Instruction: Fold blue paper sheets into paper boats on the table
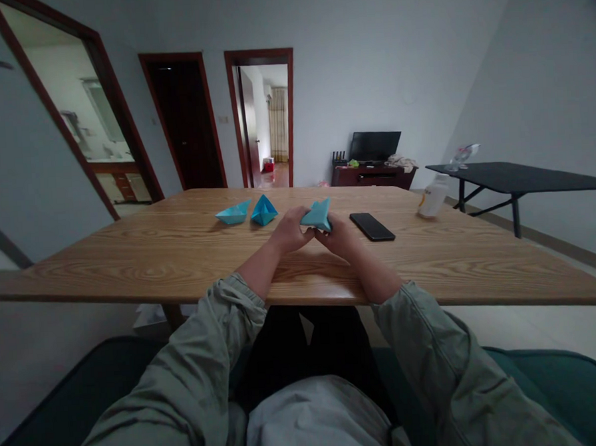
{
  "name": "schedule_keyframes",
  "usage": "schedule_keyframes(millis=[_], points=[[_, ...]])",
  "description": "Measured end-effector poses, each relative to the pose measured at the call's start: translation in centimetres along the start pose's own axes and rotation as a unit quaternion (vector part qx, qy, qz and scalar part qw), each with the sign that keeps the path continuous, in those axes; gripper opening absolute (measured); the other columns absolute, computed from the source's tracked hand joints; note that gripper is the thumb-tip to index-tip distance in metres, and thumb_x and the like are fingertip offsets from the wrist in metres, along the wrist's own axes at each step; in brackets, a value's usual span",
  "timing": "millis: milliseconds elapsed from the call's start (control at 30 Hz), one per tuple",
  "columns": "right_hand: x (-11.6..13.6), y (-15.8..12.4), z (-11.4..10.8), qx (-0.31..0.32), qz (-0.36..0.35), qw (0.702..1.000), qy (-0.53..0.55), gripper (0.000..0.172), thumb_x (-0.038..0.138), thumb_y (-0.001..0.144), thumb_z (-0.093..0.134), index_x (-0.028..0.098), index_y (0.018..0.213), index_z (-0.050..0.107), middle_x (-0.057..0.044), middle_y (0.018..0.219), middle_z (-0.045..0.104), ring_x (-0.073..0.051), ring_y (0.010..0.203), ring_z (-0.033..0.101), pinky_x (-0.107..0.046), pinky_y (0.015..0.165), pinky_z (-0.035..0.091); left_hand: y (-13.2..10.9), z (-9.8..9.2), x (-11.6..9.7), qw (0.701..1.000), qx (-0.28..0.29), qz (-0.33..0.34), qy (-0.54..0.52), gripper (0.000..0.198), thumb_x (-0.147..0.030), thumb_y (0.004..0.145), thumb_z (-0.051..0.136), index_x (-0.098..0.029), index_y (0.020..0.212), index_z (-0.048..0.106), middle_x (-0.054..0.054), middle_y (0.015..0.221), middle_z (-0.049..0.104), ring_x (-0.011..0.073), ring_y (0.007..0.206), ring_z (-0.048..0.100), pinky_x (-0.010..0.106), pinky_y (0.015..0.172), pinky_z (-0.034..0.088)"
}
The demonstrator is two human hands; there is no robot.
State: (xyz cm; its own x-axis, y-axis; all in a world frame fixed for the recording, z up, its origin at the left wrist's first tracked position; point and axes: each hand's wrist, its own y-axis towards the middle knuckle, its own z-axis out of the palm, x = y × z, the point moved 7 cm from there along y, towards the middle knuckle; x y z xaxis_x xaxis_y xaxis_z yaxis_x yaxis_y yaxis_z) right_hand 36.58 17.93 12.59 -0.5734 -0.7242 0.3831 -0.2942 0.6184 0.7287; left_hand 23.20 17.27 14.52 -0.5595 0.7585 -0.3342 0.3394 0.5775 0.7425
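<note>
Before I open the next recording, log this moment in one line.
left hand, right hand: holding folded blue paper | table, left side: blue paper boat, second blue shape | right side: black phone, bottle

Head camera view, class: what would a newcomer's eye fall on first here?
First, the folded blue paper held between the left hand and right hand, near the middle of the view. Next, the blue paper boat and pointed blue origami piece on the wooden table, left of the hands. Then the black smartphone lying right of them.
</note>
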Motion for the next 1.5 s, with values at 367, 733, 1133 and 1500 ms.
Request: schedule_keyframes(millis=[367, 733, 1133, 1500], points=[[0.5, 0.0, -0.5, 0.012, -0.027, 0.999, 0.031, 0.013, 0.016, 0.074, 0.048, 0.018, 0.067, 0.059, -0.004, 0.079, 0.061, -0.017, 0.072, 0.055, -0.027, 0.066, 0.04, 0.3, -0.7, 2.2, 0.999, -0.01, -0.011, -0.029, 0.022, -0.01, 0.074, 0.048, -0.016, 0.076, 0.069, 0.007, 0.086, 0.071, 0.0207, 0.09, 0.06, 0.033, 0.088, 0.045], [0.1, 0.1, -1.3, -0.002, 0.075, 0.994, 0.077, 0.013, 0.023, 0.07, 0.047, 0.018, 0.062, 0.056, 0.002, 0.054, 0.051, -0.014, 0.054, 0.048, -0.025, 0.053, 0.035, 0.7, 0.7, 4.1, 0.983, 0.03, -0.072, -0.164, 0.025, -0.013, 0.067, 0.043, -0.013, 0.074, 0.067, -0.001, 0.069, 0.062, 0.0158, 0.073, 0.056, 0.026, 0.069, 0.044], [-1.8, -0.6, 0.4, 0.006, 0.239, 0.86, 0.451, 0.021, 0.026, 0.063, 0.064, 0.022, 0.074, 0.047, 0.008, 0.055, 0.047, -0.008, 0.044, 0.044, -0.019, 0.042, 0.03, -0.7, 2.0, 3.3, 0.838, 0.094, -0.23, -0.486, 0.023, -0.011, 0.051, 0.053, -0.017, 0.073, 0.056, -0.003, 0.065, 0.053, 0.0095, 0.061, 0.05, 0.022, 0.055, 0.037], [-0.1, -0.8, 0.7, 0.066, 0.258, 0.808, 0.525, 0.015, 0.019, 0.057, 0.059, 0.019, 0.071, 0.053, 0.004, 0.063, 0.048, -0.009, 0.057, 0.045, -0.022, 0.055, 0.045, -1.1, 2.0, 2.2, 0.762, 0.136, -0.266, -0.575, 0.016, -0.013, 0.055, 0.058, -0.016, 0.07, 0.051, -0.002, 0.062, 0.048, 0.009, 0.056, 0.049, 0.02, 0.05, 0.04]])
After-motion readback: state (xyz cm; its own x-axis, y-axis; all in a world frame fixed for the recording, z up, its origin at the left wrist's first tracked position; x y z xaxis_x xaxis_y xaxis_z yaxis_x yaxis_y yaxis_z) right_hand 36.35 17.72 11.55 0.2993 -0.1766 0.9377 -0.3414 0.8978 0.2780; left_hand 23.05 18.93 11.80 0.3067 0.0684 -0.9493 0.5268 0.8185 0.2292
